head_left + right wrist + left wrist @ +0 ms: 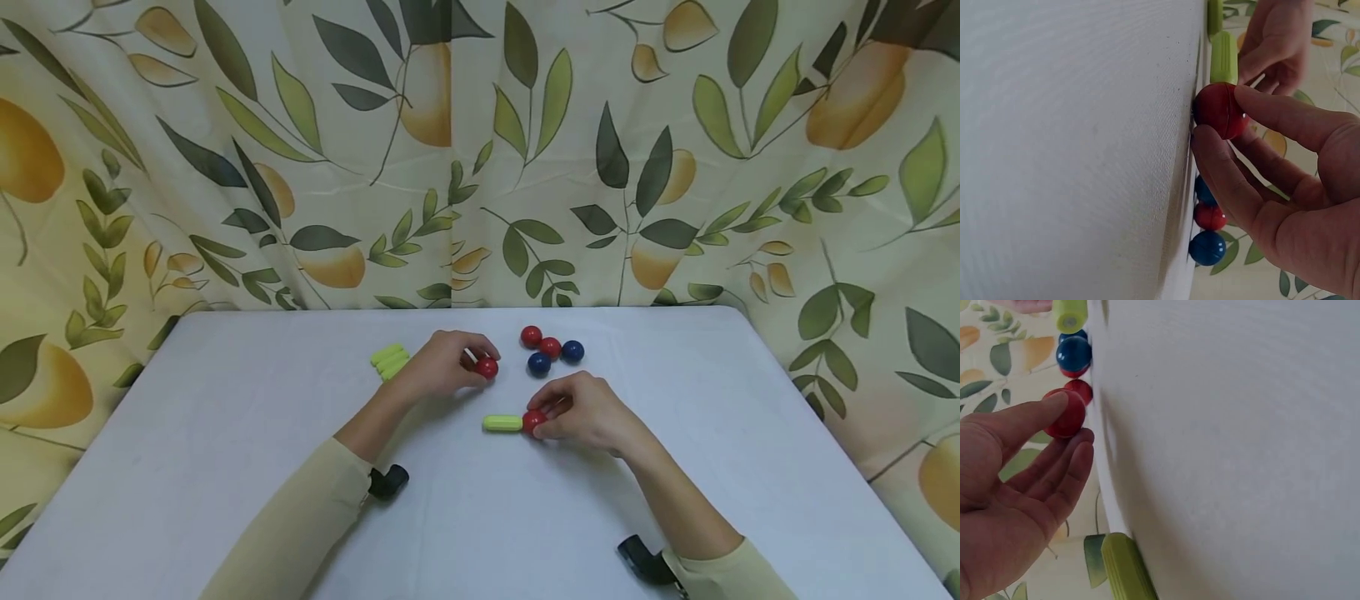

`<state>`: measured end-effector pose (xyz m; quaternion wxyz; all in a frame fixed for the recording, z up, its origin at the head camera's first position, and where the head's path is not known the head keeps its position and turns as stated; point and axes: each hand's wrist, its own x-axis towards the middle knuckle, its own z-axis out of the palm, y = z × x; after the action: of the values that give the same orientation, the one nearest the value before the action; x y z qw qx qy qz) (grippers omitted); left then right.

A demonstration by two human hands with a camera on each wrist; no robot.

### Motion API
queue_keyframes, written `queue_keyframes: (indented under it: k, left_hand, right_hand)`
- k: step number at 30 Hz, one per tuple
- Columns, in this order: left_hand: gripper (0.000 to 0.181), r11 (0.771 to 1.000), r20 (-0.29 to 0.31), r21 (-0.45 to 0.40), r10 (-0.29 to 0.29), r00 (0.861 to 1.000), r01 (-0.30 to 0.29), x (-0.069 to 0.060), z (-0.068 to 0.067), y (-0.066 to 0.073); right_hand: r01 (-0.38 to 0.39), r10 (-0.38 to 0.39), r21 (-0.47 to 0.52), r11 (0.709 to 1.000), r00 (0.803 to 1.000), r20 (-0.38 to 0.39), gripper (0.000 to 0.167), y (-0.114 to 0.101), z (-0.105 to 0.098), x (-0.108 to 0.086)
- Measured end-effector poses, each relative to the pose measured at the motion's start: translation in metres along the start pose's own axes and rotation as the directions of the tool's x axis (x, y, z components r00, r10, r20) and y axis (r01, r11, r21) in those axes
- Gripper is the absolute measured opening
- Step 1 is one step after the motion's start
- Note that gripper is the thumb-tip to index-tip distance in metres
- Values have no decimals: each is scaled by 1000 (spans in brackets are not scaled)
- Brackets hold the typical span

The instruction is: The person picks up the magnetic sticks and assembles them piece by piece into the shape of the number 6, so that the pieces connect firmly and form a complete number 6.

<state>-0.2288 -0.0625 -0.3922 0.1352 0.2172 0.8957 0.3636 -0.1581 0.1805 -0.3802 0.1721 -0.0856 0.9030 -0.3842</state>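
Observation:
My left hand (pixel 444 364) pinches a red ball (pixel 487 368) between thumb and fingers, just above or at the white tabletop. In the left wrist view the thumb presses on that red ball (pixel 1066 414). My right hand (pixel 588 414) grips another red ball (pixel 533 422), which sits against the right end of a light green rod (pixel 502 423) lying on the table. From the right wrist view, thumb and fingertips hold this red ball (pixel 1221 111) at the tip of the green rod (pixel 1224 57).
Behind my hands two red balls (pixel 531 337) and two blue balls (pixel 572 352) lie in a cluster. Several light green rods (pixel 389 361) lie side by side left of my left hand. A patterned curtain (pixel 480 167) hangs beyond the white table (pixel 225 400).

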Motion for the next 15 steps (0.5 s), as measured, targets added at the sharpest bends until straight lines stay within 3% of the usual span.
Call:
queue_keyframes:
  k: [15]
  left_hand:
    - [30, 998, 27, -29, -54, 998, 55, -34, -5, -4]
  right_hand:
    - [1, -1, 11, 1000, 1000, -1, 26, -2, -1, -2]
